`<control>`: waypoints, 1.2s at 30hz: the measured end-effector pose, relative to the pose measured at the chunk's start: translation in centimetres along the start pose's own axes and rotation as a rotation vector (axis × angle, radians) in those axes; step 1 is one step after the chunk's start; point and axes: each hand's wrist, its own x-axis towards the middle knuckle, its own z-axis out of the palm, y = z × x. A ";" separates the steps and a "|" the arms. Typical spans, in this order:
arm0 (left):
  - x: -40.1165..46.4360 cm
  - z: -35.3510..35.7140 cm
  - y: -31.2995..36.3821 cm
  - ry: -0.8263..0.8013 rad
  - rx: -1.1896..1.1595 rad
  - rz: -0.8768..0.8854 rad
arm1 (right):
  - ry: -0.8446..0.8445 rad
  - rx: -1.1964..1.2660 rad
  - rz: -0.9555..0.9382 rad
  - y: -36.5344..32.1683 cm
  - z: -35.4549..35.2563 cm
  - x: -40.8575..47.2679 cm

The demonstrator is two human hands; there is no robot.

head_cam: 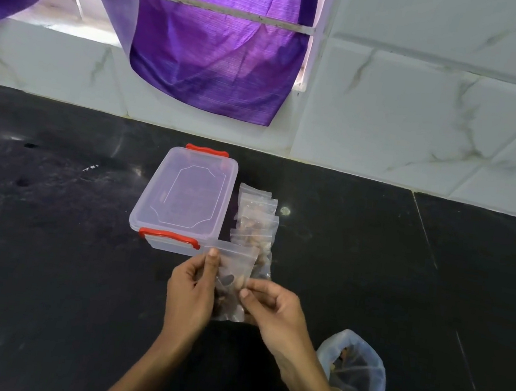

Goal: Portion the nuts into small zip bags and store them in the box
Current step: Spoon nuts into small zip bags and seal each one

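Just in front of the closed box [184,199], the left hand [189,291] and right hand [271,310] pinch a nut-filled zip bag [233,277], apparently sealing it; next comes laying it on the filled bags [256,224] beside the box.

Two bare hands raised close together, forearms reaching in from below.

The left hand [190,294] stands upright, thumb pointing up, pinching a small zip bag [233,277] at its left edge. The right hand [271,310] curls its fingers inward, thumb and forefinger pinching the bag's right side.
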 end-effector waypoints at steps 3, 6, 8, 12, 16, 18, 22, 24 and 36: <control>0.1 0.5 -0.8 0.033 0.041 0.022 | 0.062 -0.011 -0.014 0.5 0.0 0.5; 0.1 1.1 -1.7 0.048 0.047 -0.003 | 0.098 -0.080 -0.028 1.3 0.2 1.0; 0.4 1.5 -1.9 0.025 0.040 -0.021 | 0.123 -0.093 -0.045 1.7 0.0 1.4; 1.2 1.9 -2.1 -0.051 -0.057 -0.108 | 0.176 -0.082 -0.067 1.8 -0.6 2.8; 1.4 2.2 -2.7 -0.014 -0.104 -0.225 | 0.268 -0.020 -0.068 2.0 -1.6 4.9; 1.7 2.5 -3.0 0.011 -0.105 -0.245 | 0.290 -0.052 -0.066 2.2 -1.8 5.9; 2.9 3.2 -4.0 -0.005 0.102 -0.173 | 0.356 -0.247 -0.065 2.9 -1.7 7.7; 3.3 3.4 -4.6 -0.011 0.187 -0.164 | 0.374 -0.334 -0.051 3.3 -1.7 7.9; 1.8 3.3 -4.2 -0.029 0.263 -0.044 | 0.315 -0.416 -0.117 1.1 -4.1 5.3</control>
